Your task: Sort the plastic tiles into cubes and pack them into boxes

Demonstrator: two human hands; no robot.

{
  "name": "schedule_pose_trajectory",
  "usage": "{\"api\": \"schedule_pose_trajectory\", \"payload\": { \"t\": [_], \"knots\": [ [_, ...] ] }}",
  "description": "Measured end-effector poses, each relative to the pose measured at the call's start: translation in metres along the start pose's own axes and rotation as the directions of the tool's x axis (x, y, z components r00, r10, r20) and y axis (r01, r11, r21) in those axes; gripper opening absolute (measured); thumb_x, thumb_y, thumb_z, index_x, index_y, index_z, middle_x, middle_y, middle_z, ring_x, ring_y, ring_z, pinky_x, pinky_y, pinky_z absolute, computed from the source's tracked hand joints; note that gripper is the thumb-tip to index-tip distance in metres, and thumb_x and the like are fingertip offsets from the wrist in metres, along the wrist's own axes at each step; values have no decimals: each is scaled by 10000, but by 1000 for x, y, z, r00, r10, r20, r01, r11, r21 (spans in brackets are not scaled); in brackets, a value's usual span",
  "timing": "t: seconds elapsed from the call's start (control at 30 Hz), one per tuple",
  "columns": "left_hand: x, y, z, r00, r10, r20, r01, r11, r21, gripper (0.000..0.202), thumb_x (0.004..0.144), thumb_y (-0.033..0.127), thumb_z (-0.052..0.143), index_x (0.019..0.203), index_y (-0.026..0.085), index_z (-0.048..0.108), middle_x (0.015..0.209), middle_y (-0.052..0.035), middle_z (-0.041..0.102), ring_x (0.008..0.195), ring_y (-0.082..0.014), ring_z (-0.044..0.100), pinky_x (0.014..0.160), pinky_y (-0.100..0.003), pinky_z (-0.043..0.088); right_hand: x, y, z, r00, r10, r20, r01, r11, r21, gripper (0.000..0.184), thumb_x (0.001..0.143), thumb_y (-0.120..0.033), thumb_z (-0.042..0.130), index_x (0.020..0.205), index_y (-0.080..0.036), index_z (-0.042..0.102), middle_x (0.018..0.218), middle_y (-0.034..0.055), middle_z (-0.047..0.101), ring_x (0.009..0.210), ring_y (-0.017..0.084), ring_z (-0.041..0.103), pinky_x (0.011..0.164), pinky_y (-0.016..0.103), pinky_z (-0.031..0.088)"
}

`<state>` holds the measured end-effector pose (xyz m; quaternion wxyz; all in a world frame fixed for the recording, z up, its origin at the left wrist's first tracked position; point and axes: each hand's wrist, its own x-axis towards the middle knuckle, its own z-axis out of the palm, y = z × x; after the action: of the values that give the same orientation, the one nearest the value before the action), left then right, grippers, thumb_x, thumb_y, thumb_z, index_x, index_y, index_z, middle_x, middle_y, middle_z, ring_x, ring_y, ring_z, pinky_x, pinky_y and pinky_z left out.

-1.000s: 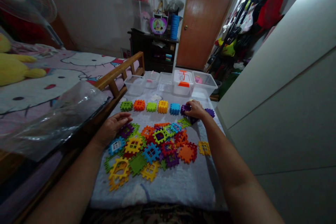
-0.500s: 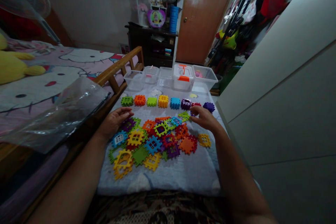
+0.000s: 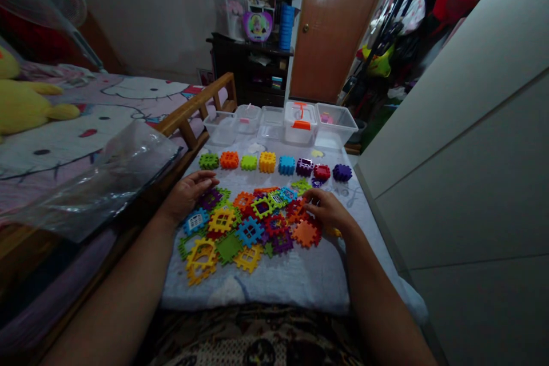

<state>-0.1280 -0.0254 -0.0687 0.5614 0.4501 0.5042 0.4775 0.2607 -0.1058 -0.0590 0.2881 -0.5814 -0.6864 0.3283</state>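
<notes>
Tile heap (image 3: 243, 233): mixed, unstacked.
Tile stacks (image 3: 267, 163): eight, colour-matched, beyond heap.
Left hand (image 3: 185, 197): half-open, heap's left.
Right hand (image 3: 328, 210): curled, heap's right; cannot tell whether holding.

Head view, facing forward and down
From above the patterned fabric (image 3: 257, 337), I look between the left hand (image 3: 185, 199) and right hand (image 3: 329, 209), both near, over the cloth-covered tabletop (image 3: 300, 280) to the wooden door (image 3: 338, 40) far behind.
</notes>
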Motion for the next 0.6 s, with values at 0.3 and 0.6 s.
{"api": "schedule_pose_trajectory", "payload": {
  "t": [0.3, 0.6],
  "knots": [
    [1, -2, -2, 1000, -12, 12, 13, 1000, -17, 539, 539, 429, 900, 980, 191, 701, 891, -46, 759, 885, -196, 711, 720, -243, 554, -9, 0, -22, 979, 169, -118, -90, 866, 492, 256, 690, -359, 697, 878, -203, 621, 644, -62, 539, 529, 91, 428, 498, 226, 328],
    [3, -4, -5, 999, -27, 29, 27, 1000, -9, 514, 582, 412, 877, 1011, 198, 691, 899, -47, 751, 818, -190, 716, 646, -244, 567, -10, 23, -29, 924, 180, -337, -161, 983, 86, 197, 677, -277, 526, 773, -187, 672, 691, 10, 620, 618, 165, 548, 601, 288, 419]
  ]
}}
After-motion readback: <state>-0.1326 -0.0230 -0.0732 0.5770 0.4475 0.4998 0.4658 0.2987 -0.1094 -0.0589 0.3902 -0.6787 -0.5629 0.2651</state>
